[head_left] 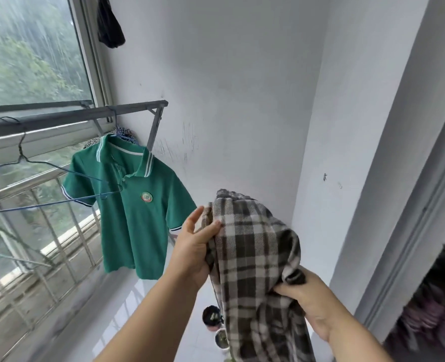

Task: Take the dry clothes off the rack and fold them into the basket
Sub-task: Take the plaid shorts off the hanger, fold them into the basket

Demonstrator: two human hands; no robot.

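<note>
Both hands grip the plaid shirt (252,257): left hand (192,246) near its top, right hand (307,304) bunching a fold; it hangs lengthwise downward.

A black bag (110,24) hangs beside the window (28,53).

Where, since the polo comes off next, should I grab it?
At the collar, once the plaid shirt is down, from the wall side: the polo hangs facing you by a hanger hook over the rack, and an empty hanger overlaps its window-side sleeve.
</note>
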